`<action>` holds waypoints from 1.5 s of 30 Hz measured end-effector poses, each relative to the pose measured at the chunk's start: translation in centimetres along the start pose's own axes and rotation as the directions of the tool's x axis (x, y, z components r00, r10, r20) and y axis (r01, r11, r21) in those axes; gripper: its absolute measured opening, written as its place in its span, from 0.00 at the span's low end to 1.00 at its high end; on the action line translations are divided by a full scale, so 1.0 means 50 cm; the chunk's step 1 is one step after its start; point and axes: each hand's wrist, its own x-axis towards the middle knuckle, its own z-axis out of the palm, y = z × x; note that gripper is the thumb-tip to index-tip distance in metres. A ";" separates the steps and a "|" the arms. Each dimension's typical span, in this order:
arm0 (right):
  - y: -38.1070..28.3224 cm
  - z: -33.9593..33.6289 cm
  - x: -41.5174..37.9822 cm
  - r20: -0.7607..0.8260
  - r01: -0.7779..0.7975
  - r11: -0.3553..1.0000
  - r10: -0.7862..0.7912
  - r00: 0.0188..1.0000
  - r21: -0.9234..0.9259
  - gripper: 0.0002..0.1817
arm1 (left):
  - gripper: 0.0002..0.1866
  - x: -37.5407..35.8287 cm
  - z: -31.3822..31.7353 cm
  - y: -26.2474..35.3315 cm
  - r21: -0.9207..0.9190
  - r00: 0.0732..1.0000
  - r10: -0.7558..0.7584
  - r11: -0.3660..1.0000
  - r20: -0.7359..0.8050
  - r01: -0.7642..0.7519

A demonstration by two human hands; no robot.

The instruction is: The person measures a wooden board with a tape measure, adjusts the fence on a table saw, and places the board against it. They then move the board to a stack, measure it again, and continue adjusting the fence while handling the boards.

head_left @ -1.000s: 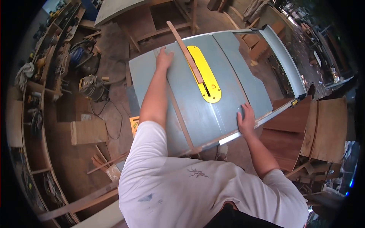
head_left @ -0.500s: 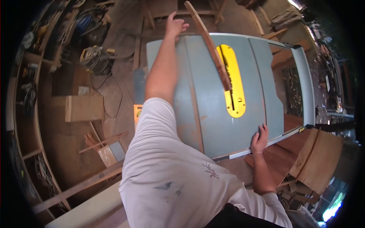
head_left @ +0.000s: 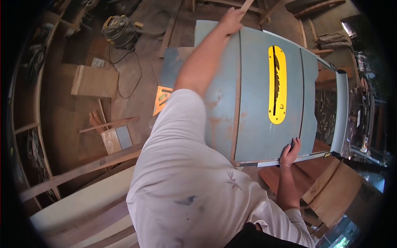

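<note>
My left hand (head_left: 230, 23) reaches past the far edge of the table saw (head_left: 258, 89), its fingers closed on a narrow wooden strip (head_left: 247, 5). Only a short piece of the strip shows beyond the fingers, near the top of the view. My right hand (head_left: 290, 153) rests on the near edge of the saw table, fingers extended over the top and holding nothing. Between the hands, the yellow throat plate (head_left: 283, 99) sits in the grey-blue table. The toothed saw blade (head_left: 277, 78) shows in its slot.
An orange speed square (head_left: 162, 100) lies left of the saw. A shop vacuum (head_left: 120, 32) and a wooden block (head_left: 95, 81) are on the floor. A pale rail (head_left: 340, 111) bounds the right side. Boards (head_left: 89, 211) lie lower left; panels (head_left: 335, 190) lean lower right.
The strip has left the table beside the blade and is now in my left hand at the far edge. My left hand has closed. The view has shifted; my right hand stays at the near edge.
</note>
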 end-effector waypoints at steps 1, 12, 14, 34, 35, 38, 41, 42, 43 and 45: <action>0.004 0.000 -0.001 0.007 0.006 1.000 -0.006 1.000 0.000 0.20 | 0.32 -0.034 -0.052 -0.024 -0.145 0.986 0.146 0.977 -0.081 -0.156; 0.030 0.013 -0.008 0.012 0.063 0.998 -0.063 0.998 -0.004 0.20 | 0.29 -0.789 -0.333 -0.524 0.134 0.925 -0.327 0.925 -0.193 0.355; 0.033 0.015 -0.006 0.020 0.086 0.996 -0.086 0.996 -0.005 0.20 | 0.30 -0.913 -0.320 -0.488 0.197 0.872 -0.451 0.853 -0.191 0.484; 0.048 0.018 -0.012 -0.022 0.104 0.995 -0.103 0.994 0.008 0.20 | 0.48 -1.002 -0.001 -0.399 0.202 0.436 -0.879 0.399 -0.192 0.894; 0.046 0.013 -0.016 -0.029 0.100 0.995 -0.100 0.995 0.002 0.20 | 0.47 -1.000 0.003 -0.407 0.146 0.411 -0.890 0.388 -0.195 0.910; 0.019 -0.001 -0.012 -0.050 0.070 0.998 -0.069 0.996 0.001 0.20 | 0.42 -1.016 -0.014 -0.431 0.147 0.560 -0.793 0.540 -0.239 0.828; 0.026 0.000 -0.016 -0.083 0.027 1.000 -0.027 0.996 -0.005 0.20 | 0.35 -1.069 -0.063 -0.459 -0.548 0.580 -0.808 0.531 -0.098 0.646; 0.025 -0.002 -0.018 -0.082 0.022 1.000 -0.021 0.996 0.013 0.20 | 0.32 -1.075 -0.105 -0.384 -0.711 0.577 -0.817 0.401 0.007 0.577; 0.027 -0.007 -0.017 -0.077 0.022 0.999 -0.019 0.997 0.032 0.20 | 0.29 -1.065 -0.151 -0.292 -0.835 0.580 -0.807 0.238 0.115 0.496; 0.023 -0.015 -0.014 -0.093 0.007 0.998 -0.001 0.996 0.058 0.20 | 0.27 -1.053 -0.171 -0.259 -0.866 0.655 -0.749 0.255 0.104 0.430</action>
